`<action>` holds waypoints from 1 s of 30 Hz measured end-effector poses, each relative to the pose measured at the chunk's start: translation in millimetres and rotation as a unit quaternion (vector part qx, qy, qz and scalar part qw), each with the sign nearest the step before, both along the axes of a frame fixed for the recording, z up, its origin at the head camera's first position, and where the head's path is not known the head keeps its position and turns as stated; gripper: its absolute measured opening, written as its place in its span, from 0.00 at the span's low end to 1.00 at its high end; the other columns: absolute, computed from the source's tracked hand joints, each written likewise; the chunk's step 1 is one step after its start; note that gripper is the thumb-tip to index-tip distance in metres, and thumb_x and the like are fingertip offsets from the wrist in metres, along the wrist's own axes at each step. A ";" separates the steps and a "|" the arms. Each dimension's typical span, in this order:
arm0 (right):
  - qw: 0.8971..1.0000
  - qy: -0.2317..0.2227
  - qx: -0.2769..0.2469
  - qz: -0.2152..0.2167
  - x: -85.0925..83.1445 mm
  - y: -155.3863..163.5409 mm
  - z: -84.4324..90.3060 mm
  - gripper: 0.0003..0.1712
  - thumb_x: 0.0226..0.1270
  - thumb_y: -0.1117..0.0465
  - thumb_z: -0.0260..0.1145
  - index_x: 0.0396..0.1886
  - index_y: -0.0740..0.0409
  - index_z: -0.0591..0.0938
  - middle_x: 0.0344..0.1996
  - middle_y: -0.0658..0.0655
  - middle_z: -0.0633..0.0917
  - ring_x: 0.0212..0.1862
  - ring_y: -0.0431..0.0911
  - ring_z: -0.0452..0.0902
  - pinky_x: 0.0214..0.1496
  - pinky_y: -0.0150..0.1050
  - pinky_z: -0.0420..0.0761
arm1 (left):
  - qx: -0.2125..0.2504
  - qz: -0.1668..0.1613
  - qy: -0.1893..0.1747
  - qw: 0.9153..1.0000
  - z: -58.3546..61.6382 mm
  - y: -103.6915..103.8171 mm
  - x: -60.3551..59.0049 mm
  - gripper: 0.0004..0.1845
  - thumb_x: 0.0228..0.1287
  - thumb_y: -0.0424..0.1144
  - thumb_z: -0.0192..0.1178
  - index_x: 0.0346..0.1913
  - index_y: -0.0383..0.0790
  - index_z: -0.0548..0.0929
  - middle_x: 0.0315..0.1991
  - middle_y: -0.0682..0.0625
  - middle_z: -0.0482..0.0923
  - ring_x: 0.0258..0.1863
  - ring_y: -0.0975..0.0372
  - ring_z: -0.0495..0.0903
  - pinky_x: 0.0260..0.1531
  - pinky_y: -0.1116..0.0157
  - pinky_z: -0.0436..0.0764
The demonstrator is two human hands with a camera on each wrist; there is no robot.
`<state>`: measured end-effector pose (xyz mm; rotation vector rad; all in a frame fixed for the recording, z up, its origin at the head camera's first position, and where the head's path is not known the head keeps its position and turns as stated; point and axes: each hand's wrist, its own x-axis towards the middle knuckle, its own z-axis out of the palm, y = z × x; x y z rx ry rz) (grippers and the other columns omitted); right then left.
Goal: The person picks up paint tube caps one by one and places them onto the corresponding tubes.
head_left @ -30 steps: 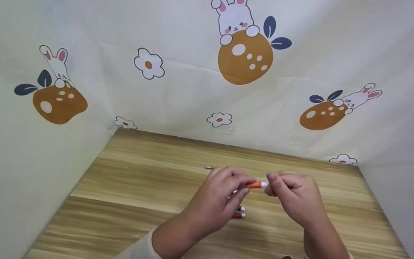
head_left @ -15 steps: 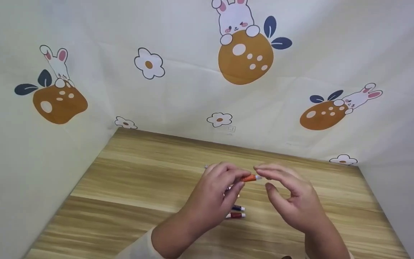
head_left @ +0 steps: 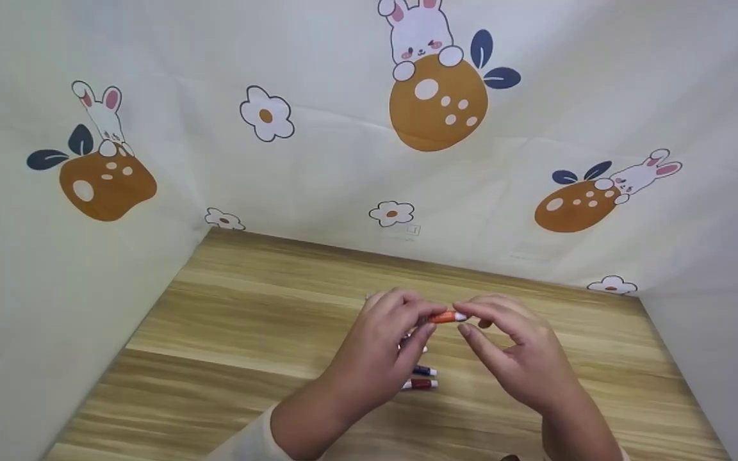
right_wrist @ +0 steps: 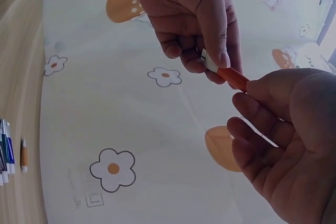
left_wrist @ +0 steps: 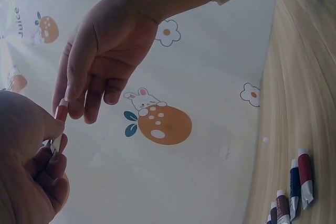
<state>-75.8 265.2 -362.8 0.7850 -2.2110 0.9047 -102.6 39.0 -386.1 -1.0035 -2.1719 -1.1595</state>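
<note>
My left hand holds a small orange paint tube between thumb and fingers, raised above the table, its white cap pointing right. The right hand has thumb and index fingertip at that cap, pinching it from the other side. In the right wrist view, the tube's flat white tail sticks out past the left hand, and the cap end is hidden by the right thumb. On the wooden table lie a dark red tube and a dark blue tube, partly behind the left hand in the head view.
More paint tubes, among them a brown one, lie in a row beside these. An ochre tube lies apart from the row. Pale cloth walls with rabbit and fruit prints enclose the wooden table.
The right hand, fingers curled near the cap at first, spread open beside the tube, then brought thumb and index finger together at the cap. The left hand shifted the tube slightly up and left.
</note>
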 end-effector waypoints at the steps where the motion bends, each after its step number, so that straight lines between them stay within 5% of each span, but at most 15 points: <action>1: 1.000 0.000 0.003 -0.011 0.0 -0.3 -0.2 0.23 0.61 0.74 0.78 0.53 0.50 0.92 0.46 0.46 0.93 0.51 0.40 0.87 0.50 0.24 0.82 | -0.002 -0.001 -0.003 1.000 -0.2 0.0 0.0 0.11 0.81 0.42 0.61 0.58 0.51 0.88 0.48 0.59 0.83 0.49 0.65 0.78 0.52 0.65 0.76; 8: 0.998 -0.008 0.029 -0.062 -0.1 -1.1 -1.6 0.18 0.64 0.70 0.78 0.50 0.46 0.93 0.45 0.41 0.93 0.47 0.38 0.87 0.46 0.22 0.82 | -0.001 -0.007 -0.023 1.000 -0.1 0.0 -1.9 0.11 0.79 0.42 0.64 0.58 0.50 0.89 0.49 0.58 0.85 0.50 0.65 0.80 0.54 0.63 0.77; 21: 0.997 -0.008 0.031 -0.070 -8.3 0.4 -4.4 0.13 0.65 0.68 0.78 0.45 0.47 0.93 0.40 0.40 0.93 0.38 0.34 0.82 0.39 0.25 0.79 | 0.004 -0.004 -0.033 0.999 -2.9 -1.4 -9.9 0.11 0.75 0.42 0.68 0.56 0.51 0.91 0.48 0.58 0.87 0.51 0.65 0.81 0.54 0.62 0.81; 30: 0.994 -0.046 0.016 -0.102 -18.1 7.6 -11.1 0.13 0.68 0.66 0.77 0.50 0.51 0.93 0.36 0.40 0.90 0.36 0.32 0.79 0.36 0.28 0.79 | 0.001 0.010 -0.065 0.998 -7.1 -3.8 -22.6 0.11 0.75 0.43 0.68 0.55 0.53 0.90 0.52 0.60 0.88 0.56 0.64 0.82 0.60 0.59 0.83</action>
